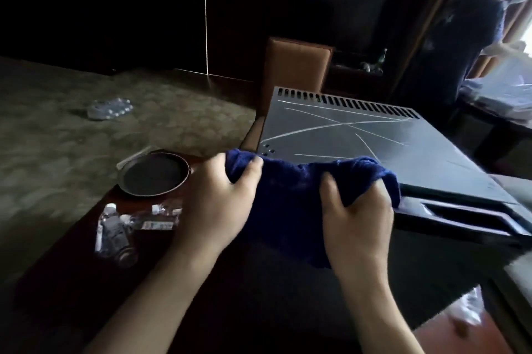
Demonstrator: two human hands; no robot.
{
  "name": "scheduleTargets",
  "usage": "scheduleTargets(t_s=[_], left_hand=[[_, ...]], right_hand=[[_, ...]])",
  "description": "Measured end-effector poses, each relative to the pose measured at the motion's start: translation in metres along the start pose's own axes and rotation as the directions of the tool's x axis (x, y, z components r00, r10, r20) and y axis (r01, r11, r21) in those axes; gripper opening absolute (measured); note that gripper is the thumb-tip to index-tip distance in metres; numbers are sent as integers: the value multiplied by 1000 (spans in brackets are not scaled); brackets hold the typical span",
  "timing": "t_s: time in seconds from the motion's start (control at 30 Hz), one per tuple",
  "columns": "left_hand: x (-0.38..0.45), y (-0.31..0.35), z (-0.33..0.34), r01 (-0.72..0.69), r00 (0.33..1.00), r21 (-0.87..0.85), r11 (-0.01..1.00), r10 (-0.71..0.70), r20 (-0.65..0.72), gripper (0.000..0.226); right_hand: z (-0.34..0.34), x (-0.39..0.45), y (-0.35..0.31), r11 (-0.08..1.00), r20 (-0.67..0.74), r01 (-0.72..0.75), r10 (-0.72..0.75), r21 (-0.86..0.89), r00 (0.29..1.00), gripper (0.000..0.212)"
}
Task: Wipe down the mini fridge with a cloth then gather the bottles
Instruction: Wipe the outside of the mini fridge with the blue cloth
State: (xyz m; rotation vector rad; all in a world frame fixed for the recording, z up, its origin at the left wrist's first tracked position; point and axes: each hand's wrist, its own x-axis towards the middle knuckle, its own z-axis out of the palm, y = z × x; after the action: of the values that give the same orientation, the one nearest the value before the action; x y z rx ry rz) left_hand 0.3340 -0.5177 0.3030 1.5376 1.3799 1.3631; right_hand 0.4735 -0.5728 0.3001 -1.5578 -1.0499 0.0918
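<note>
Both hands grip the blue terry cloth: left hand bunches its left end, right hand its right end, cloth stretched left-right along the near top edge of the mini fridge. Fridge top is flat scratched grey metal, vent slots along the far edge, long axis running away to the right. Left of it on the dark wood table: clear plastic bottles lying on their sides, round dark tray; tan chair behind.

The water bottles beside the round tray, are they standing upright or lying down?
Lying down: the water bottles rest on their sides on the dark table.
</note>
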Motion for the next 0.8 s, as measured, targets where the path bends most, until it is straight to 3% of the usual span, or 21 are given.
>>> scheduleTargets(t_s=[0.17,0.37,0.43,0.53,0.57,0.67,0.8], left_hand=[[1,10,2,89,996,152,984,-89,-6,32],[-5,18,0,151,988,197,969,-152,-6,34],[-3,19,-1,222,975,127,967,-221,-22,32],[2,22,-6,469,883,-98,877,-468,38,26],[4,24,-7,491,871,-100,866,-489,45,27],[14,27,-7,373,928,123,920,-373,-23,32],[17,37,1,215,976,421,881,-212,-55,34]], right_hand=[[5,-9,-19,971,25,-79,86,-224,996,45],[-2,-13,-34,922,118,-267,310,-282,943,57],[-3,-9,-37,907,143,-312,362,-283,921,53],[-3,1,-45,883,154,-349,410,-315,899,46],[-1,5,-49,877,153,-350,415,-330,897,45],[7,16,-61,863,186,-335,426,-378,885,44],[7,26,-60,812,312,-204,424,-546,851,41]])
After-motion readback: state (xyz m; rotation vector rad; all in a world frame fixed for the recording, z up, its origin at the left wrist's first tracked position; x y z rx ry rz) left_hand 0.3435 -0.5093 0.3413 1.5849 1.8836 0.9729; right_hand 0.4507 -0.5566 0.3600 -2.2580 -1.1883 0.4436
